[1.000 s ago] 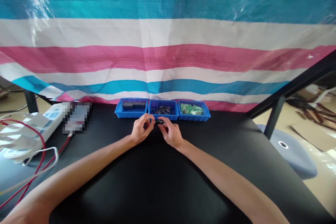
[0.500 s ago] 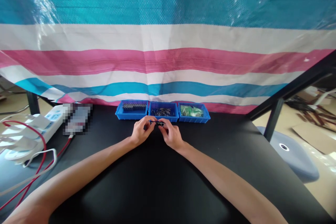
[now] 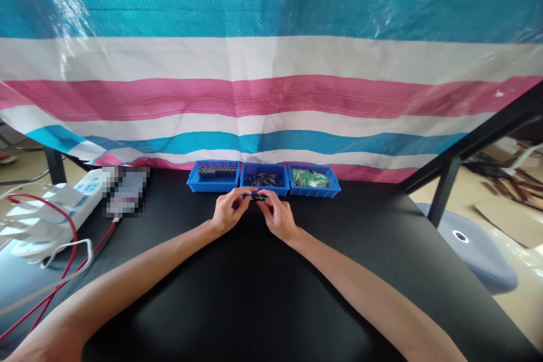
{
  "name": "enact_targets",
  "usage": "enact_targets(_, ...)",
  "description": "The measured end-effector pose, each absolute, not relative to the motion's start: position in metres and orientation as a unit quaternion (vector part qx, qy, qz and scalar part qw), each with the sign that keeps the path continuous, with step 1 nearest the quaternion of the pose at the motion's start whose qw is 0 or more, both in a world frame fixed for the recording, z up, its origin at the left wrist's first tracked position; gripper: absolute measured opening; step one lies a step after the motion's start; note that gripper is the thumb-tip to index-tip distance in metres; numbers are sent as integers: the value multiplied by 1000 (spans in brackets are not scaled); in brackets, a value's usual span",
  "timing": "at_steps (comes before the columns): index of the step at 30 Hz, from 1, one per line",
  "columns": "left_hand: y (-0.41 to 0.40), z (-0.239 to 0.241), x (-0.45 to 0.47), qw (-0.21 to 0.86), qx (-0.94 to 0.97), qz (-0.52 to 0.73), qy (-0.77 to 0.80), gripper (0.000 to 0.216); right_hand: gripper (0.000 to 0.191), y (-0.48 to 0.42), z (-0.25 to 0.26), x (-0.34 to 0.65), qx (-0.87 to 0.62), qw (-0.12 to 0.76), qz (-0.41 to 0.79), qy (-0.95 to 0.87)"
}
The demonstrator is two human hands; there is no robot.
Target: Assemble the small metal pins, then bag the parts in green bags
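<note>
My left hand [image 3: 228,212] and my right hand [image 3: 278,214] meet over the black table, just in front of the middle blue bin [image 3: 283,188]. Between the fingertips of both hands is a small, thin dark piece with shiny metal bits [image 3: 256,198]; its exact kind is too small to make out. Both hands are closed in a pinch on it, and the fingers hide its ends. Several slim metal pins [image 3: 263,180] lie loose in the middle bin behind my fingers.
A left blue bin [image 3: 203,185] holds rows of small metal cylinders [image 3: 217,172]. Green-and-clear plastic packets [image 3: 310,178] fill the right blue bin [image 3: 324,191]. A power strip [image 3: 87,189] with plugs and red and white cables lies at left; a grey stool [image 3: 475,254] stands at right.
My hands hold nearly the same place and grip; the fingers shift only slightly around the small piece. The whole view has moved a little.
</note>
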State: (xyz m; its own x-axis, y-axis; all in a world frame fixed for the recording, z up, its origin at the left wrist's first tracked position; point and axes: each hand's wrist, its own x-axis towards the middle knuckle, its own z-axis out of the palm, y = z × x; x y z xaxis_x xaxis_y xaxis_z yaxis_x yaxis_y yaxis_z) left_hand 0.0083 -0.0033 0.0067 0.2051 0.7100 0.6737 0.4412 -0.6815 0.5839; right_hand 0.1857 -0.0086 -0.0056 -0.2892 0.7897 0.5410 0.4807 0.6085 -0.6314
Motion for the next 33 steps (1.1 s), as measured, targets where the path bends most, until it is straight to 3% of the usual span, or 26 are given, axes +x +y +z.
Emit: enact_targets(33, -4, 6, 7, 164, 747, 522, 378, 13, 20, -8, -7, 186, -431, 455, 175, -759)
